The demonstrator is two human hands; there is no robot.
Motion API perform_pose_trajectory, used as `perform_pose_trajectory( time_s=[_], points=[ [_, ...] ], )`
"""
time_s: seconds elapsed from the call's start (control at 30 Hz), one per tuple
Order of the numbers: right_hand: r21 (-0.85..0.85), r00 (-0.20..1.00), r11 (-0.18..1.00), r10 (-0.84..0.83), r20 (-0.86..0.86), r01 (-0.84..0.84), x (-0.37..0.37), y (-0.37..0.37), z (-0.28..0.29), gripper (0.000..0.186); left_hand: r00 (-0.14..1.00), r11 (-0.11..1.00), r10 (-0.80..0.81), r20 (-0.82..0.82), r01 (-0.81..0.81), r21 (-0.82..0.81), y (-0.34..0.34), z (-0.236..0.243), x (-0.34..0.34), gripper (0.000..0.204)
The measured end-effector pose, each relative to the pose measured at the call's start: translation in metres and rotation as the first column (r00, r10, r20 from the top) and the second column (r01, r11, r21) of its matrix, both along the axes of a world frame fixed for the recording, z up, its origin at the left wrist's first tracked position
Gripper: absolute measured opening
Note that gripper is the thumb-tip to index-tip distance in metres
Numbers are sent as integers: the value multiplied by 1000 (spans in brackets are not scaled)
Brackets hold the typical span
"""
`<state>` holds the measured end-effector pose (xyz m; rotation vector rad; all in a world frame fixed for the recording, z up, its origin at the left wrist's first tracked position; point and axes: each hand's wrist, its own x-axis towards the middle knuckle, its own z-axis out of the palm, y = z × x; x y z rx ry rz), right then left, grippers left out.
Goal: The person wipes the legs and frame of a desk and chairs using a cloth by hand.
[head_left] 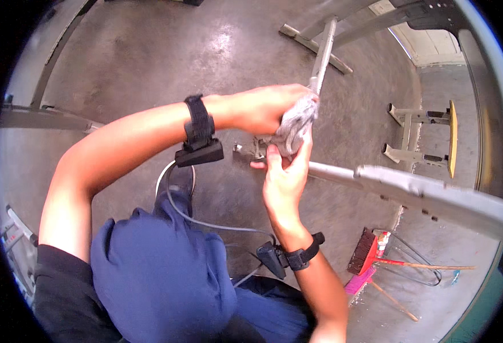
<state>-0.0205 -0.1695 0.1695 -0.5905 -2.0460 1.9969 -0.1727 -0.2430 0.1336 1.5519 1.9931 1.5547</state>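
A grey-white cloth rag [297, 123] is wrapped over a pale metal bar [324, 54] of a furniture frame. My left hand [265, 108] reaches across from the left and presses the rag from above, with its fingers mostly hidden behind the cloth. Below it, my right hand [285, 180] grips the rag's lower part, its thumb lying against the cloth. Another pale bar [434, 197] of the frame runs off to the right from behind my right hand. Each wrist wears a black strap with a small box and cable.
A crossbar foot [314, 48] stands on the concrete floor [148, 57] farther off. To the right, a small frame with a yellow edge [452, 139] lies near the wall. Below it are a red broom [363, 251] and a pink brush [359, 282]. A metal beam [45, 119] enters from the left.
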Motion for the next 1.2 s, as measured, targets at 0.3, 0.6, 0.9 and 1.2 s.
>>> perform_pose_trajectory(
  time_s=[0.3,0.6,0.9,1.2],
  points=[
    [327,972,944,-116,203,44,11,-33,-14,83,873,990,-128,-470,85,-113,15,-60,12,74],
    [575,919,808,-315,236,129,-43,-20,-29,85,755,998,-25,-655,-19,-60,58,-78,-36,83],
    [594,918,775,-367,148,214,-176,44,-47,64,751,972,204,-628,-234,35,102,-89,-139,61],
    [643,948,740,-311,67,197,-174,64,-45,42,925,979,204,-320,-199,49,102,-83,-121,61]
  ],
)
